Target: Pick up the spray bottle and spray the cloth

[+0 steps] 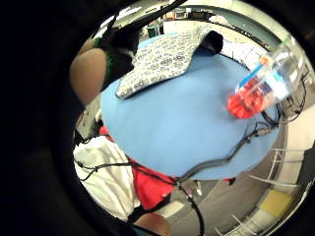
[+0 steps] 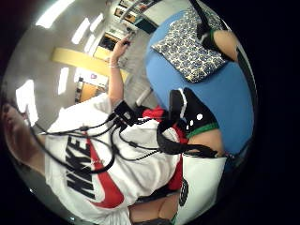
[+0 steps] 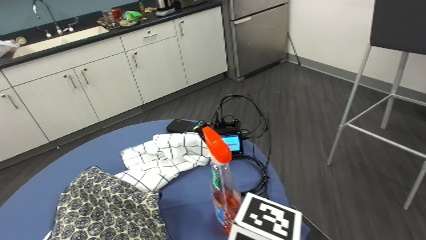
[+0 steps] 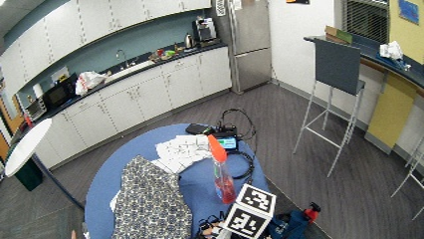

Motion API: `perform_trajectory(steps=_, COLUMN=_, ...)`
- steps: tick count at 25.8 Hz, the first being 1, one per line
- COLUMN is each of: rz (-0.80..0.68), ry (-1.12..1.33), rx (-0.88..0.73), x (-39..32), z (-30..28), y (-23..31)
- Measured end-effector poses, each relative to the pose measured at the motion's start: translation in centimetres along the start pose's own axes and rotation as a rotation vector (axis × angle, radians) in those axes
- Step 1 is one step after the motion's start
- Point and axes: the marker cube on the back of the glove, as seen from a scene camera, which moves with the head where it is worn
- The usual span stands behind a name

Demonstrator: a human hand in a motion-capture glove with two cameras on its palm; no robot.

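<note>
Now we cannot tell our grip's state, the gloved hand hidden near the tabletop edge | spray bottle upright on blue tabletop, nearest us | patterned cloth just beside it | checked cloth behind | black device with cables farthest

The outside view looks down from close above the near edge of the round blue bench, facing the kitchen cupboards. The wide outside view looks the same way from higher and farther back, so the whole bench shows. Both share the spray bottle and the patterned cloth. The little finger side palm view looks across the bench at that bottle and cloth. The thumb side palm view faces back at the person's shirt.
</note>
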Motion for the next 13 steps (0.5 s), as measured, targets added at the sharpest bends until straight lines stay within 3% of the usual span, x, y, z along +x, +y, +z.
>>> perform_trajectory(steps=13, rz=-0.099, ry=0.153, rx=-0.207, x=-1.3, z=3.3, y=-5.6)
